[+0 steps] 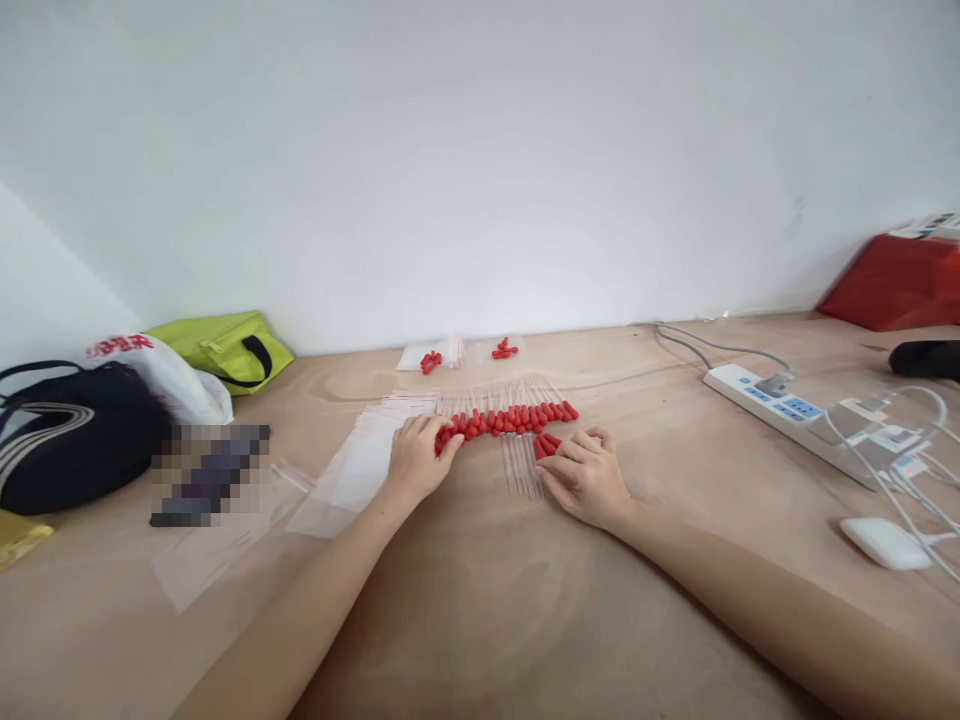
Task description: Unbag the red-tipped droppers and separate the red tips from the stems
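Observation:
Red-tipped thin clear sticks (517,418) lie side by side in a long row on the wooden table, stems pointing toward the wall. At the row's left end, my left hand (421,452) has its thumb and curled fingers closed around the end tips. Just below the row's right part, a smaller group of red-tipped sticks (517,468) has stems pointing the other way, toward me. My right hand (589,475) pinches red tips at that group's right side; its fingers partly hide them.
Clear zip bags (349,470) fan out left of the row. Two bags with red pieces (431,362) (505,348) lie near the wall. A power strip (795,415) with cables and a white case (885,542) are right. A black bag (82,435) and green bag (225,345) are left.

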Motion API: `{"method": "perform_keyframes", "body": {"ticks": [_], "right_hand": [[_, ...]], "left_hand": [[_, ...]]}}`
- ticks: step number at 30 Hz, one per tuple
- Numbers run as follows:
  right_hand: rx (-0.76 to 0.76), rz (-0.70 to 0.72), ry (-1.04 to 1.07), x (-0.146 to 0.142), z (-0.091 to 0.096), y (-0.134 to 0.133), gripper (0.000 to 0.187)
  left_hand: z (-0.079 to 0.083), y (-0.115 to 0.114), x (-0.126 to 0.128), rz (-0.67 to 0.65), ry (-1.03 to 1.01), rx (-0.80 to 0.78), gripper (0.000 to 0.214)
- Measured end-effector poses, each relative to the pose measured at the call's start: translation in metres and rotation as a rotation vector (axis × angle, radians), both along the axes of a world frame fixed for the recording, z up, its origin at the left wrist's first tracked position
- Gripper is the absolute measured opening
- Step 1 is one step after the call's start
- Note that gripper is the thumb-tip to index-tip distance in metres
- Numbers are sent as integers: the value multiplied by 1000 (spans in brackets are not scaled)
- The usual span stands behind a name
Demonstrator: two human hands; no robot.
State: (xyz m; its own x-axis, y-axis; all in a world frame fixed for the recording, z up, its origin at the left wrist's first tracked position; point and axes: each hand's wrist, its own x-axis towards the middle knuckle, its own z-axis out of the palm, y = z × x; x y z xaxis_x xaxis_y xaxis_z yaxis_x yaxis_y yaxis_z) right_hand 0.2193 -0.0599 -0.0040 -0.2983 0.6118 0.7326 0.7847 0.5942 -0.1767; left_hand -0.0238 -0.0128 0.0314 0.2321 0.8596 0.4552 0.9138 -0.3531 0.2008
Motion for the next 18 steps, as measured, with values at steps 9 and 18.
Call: {"method": "perform_keyframes", "body": {"ticks": [9, 18], "right_hand": [[9, -40, 98, 3, 2, -1, 11], [47, -138, 127, 7, 1, 3, 16]], "left_hand": [[1, 27, 43, 191, 35, -99, 27], [-1, -4, 17, 1, -138, 106, 17]]}}
